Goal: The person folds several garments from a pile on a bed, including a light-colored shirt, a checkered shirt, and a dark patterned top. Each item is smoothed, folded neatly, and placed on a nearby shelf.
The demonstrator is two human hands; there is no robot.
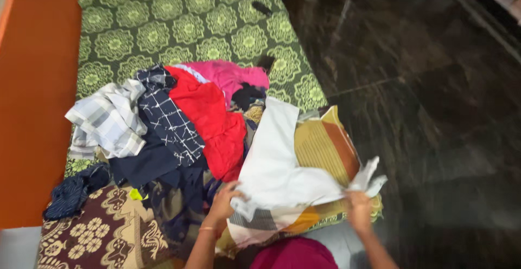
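My left hand grips one edge of a white cloth. My right hand grips the other edge near its crumpled corner. The cloth is stretched between both hands over a yellow and brown patterned fabric. A pile of clothes lies just beyond it: a red garment, a pink one, a dark blue checked one and a grey plaid shirt.
The pile rests on a mattress with a green patterned cover. A brown floral cushion lies at the near left. An orange wall stands on the left, and dark glossy floor spreads to the right.
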